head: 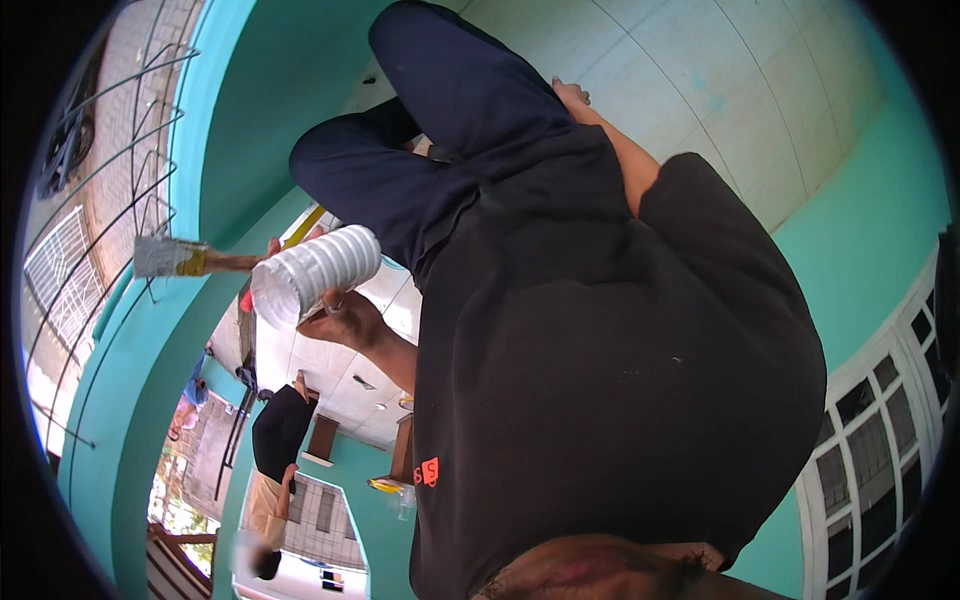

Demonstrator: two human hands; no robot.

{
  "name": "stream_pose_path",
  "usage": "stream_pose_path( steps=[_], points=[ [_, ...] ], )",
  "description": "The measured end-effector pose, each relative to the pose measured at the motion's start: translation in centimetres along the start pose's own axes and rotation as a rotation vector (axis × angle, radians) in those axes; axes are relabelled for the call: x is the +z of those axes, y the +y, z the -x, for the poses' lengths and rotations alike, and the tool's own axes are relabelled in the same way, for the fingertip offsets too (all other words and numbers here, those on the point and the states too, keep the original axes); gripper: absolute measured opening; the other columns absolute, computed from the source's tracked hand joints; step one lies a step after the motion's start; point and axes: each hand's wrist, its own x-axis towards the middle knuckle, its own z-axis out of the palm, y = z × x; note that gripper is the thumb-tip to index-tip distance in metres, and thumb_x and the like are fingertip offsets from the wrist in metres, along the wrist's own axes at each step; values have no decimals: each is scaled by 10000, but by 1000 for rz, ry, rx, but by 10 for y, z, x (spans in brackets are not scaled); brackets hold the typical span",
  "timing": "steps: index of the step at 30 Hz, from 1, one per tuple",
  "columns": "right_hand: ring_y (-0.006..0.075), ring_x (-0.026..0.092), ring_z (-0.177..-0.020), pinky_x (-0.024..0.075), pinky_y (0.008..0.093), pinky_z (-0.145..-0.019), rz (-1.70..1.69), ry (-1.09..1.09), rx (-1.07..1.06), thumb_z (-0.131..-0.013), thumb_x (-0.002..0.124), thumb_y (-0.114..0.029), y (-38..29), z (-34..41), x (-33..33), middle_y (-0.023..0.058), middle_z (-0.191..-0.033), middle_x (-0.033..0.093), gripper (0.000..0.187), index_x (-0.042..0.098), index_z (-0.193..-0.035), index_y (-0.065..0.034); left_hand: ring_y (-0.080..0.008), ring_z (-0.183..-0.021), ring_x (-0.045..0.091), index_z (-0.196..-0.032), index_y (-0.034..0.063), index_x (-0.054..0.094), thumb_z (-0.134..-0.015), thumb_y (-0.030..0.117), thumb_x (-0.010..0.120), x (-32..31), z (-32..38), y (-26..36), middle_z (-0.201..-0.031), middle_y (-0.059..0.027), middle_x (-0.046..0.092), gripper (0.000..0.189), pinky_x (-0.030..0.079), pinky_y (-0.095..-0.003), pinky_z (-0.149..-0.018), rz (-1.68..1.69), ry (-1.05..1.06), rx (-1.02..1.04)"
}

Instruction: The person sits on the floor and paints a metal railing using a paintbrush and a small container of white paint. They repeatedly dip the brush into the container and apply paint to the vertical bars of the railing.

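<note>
My left hand [341, 319] grips a white ribbed plastic container [322, 266], whose round mouth is turned to the left. The inside of the mouth looks whitish. A flat paintbrush [171, 257] with pale, paint-coated bristles and a wooden handle sticks out past the container. Fingertips show by its handle, and it appears held in the same hand; the handle's end is hidden. My right hand [572, 94] is lowered beside my dark-trousered thigh, over the pale tiled floor [697, 97]. Its fingers are slightly curled and apart, with nothing visible in them.
A turquoise wall [255, 90] with wire grilles [135, 142] runs along the left. Another person [281, 442] stands farther off on the tiles. A white-framed window [862, 435] is at the right. Behind my left hand lies a yellow strip [306, 225], not clearly seen.
</note>
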Motion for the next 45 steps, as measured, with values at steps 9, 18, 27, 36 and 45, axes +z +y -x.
stream_pose_path(
  steps=[9, 18, 27, 36, 45],
  points=[
    [384, 582, -1257, 444, 483, -1067, -573, -355, 157, -1025, 416, -596, 23, -19, 3, 262, -1335, 614, 768, 570, -1351, 82, -371, -1161, 650, -1453, -30, 391, -810, 470, 850, 16, -10, 6, -1269, -264, 627, 935, 508, -483, -1042, -46, -80, -25],
    [349, 622, -1202, 471, 450, -1057, 590, -176, -406, -1026, 465, -513, 2, 46, -16, 180, -1287, 670, 689, 520, -1424, 46, -385, -1154, 655, -1457, -38, 379, -795, 477, 858, 20, -12, 15, -1294, -278, 606, 965, 513, -494, -1039, -44, -52, -31],
    [343, 624, -1199, 477, 452, -1044, 634, -213, -468, -1023, 477, -489, -1, 56, -18, 177, -1299, 663, 654, 535, -1407, 38, -427, -1083, 691, -1430, -64, 391, -743, 410, 920, 42, -11, 3, -1418, -238, 524, 989, 571, -540, -983, 77, -17, -15],
    [337, 625, -1196, 483, 454, -1030, 615, -214, -464, -1021, 490, -465, 6, 63, -19, 173, -1311, 657, 620, 550, -1391, 29, -379, -1146, 672, -1456, 0, 401, -729, 467, 906, 38, -13, 3, -1425, -224, 516, 1001, 598, -520, -997, 32, -35, -56],
    [331, 627, -1194, 490, 457, -1017, 596, -216, -468, -1018, 502, -441, 12, 68, -23, 169, -1323, 650, 587, 565, -1375, 20, -379, -1104, 691, -1451, -25, 397, -734, 440, 913, 39, -12, 0, -1413, -227, 530, 998, 598, -525, -979, 62, -60, -56]
  ],
)
